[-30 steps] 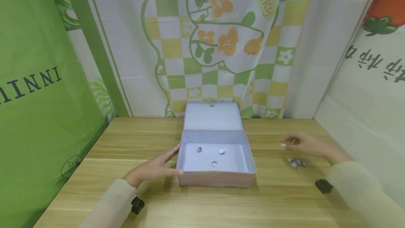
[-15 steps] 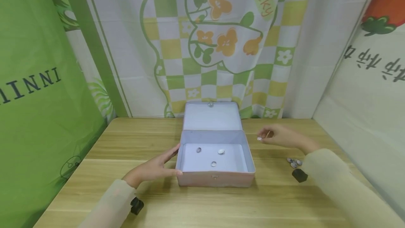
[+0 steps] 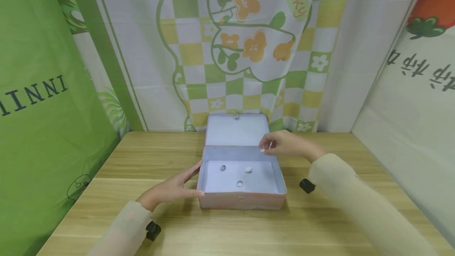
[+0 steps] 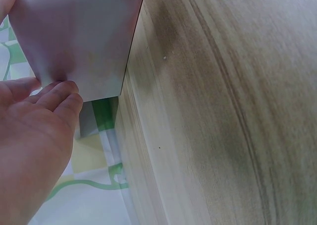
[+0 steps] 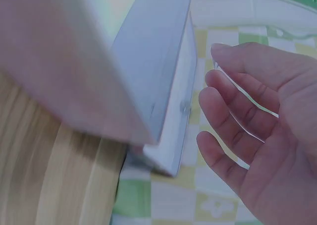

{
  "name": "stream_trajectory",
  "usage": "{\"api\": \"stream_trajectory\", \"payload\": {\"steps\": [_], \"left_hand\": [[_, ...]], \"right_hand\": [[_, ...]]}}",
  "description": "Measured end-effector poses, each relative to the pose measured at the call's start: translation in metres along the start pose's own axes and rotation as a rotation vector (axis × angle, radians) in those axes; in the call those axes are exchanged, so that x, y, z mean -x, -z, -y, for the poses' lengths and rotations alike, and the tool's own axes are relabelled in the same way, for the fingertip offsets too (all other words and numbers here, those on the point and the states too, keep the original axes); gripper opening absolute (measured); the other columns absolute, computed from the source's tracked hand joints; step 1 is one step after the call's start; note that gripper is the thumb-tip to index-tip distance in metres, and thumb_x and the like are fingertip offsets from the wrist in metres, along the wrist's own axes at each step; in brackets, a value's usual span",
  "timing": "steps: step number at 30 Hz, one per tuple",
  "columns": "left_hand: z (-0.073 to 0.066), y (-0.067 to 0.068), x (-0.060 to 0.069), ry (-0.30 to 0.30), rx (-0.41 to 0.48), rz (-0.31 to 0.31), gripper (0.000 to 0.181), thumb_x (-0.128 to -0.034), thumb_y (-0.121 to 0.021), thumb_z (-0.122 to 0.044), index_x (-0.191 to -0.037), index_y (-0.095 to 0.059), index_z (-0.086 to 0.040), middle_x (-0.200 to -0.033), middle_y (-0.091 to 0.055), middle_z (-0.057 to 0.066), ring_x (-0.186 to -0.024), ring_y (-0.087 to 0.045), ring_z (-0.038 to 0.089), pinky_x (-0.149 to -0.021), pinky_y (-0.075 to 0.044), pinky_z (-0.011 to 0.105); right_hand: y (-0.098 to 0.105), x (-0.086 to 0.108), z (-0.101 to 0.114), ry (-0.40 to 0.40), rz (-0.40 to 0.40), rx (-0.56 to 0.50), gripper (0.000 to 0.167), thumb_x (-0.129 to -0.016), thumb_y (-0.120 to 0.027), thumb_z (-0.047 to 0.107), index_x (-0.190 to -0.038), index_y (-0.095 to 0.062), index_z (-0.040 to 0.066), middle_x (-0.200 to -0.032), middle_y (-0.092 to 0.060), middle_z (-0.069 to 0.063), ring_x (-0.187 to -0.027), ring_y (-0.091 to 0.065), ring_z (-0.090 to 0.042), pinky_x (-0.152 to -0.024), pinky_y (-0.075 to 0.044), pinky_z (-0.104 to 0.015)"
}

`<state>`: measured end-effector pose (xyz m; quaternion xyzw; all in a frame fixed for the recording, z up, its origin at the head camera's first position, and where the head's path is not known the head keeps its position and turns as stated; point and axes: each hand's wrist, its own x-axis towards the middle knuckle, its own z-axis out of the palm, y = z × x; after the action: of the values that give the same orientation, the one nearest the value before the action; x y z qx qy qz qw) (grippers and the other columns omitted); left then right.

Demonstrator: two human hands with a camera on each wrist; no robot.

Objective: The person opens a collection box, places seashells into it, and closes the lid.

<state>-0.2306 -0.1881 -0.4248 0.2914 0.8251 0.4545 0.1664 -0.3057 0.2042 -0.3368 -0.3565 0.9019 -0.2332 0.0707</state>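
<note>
An open pink metal box (image 3: 242, 201) with a pale inside stands mid-table, its lid (image 3: 237, 130) tipped back. Three small, shiny, whitish oval pieces (image 3: 248, 170) lie apart on its floor. My left hand (image 3: 174, 189) rests against the box's left side, thumb by the front corner; in the left wrist view its fingers (image 4: 59, 98) touch the pink wall. Over the box's back right corner, my right hand (image 3: 288, 144) pinches another small whitish piece (image 3: 262, 150) between thumb and fingertips. The right wrist view barely shows that piece.
Patterned cloth (image 3: 249, 50) hangs right behind the wooden table (image 3: 170, 232), with a green cloth (image 3: 42, 141) on the left and a cream one on the right. Black wrist devices (image 3: 153, 231) sit below both sleeves.
My right hand has moved left from the table's right side to over the box, carrying the pinched piece. Its sleeve now hides the small pile of pieces. The left hand stays put.
</note>
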Motion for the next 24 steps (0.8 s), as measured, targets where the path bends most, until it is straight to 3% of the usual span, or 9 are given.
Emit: {"api": "stream_trajectory", "payload": {"steps": [10,18,24], "left_hand": [[0.001,0.001,0.0,-0.005,-0.005,-0.001,0.101,-0.0926,-0.075,-0.032,-0.162,-0.004,-0.012,-0.167,-0.006,0.01,-0.15,-0.013,0.031,-0.119,-0.016,0.054],[0.002,0.0,0.0,-0.004,0.002,-0.003,0.102,-0.0921,-0.075,-0.032,-0.162,-0.004,-0.012,-0.167,-0.006,0.008,-0.15,-0.014,0.03,-0.119,-0.015,0.053],[0.003,0.0,0.0,0.007,-0.001,-0.006,0.102,-0.0918,-0.075,-0.033,-0.162,-0.004,-0.013,-0.167,-0.006,0.007,-0.15,-0.014,0.03,-0.119,-0.016,0.053]], "right_hand": [[-0.017,-0.04,0.018,0.056,0.062,0.0,0.017,-0.094,-0.07,0.012,-0.11,-0.071,0.007,-0.095,-0.067,0.005,-0.09,-0.063,-0.013,-0.08,-0.054,-0.03],[-0.031,-0.056,0.027,0.072,0.087,-0.006,0.015,-0.092,-0.071,0.01,-0.107,-0.072,0.009,-0.092,-0.067,0.004,-0.086,-0.063,-0.012,-0.081,-0.053,-0.029],[-0.043,-0.064,0.025,0.04,0.109,-0.028,0.015,-0.091,-0.072,0.012,-0.106,-0.072,0.01,-0.09,-0.067,0.005,-0.085,-0.062,-0.01,-0.081,-0.053,-0.028]]}}
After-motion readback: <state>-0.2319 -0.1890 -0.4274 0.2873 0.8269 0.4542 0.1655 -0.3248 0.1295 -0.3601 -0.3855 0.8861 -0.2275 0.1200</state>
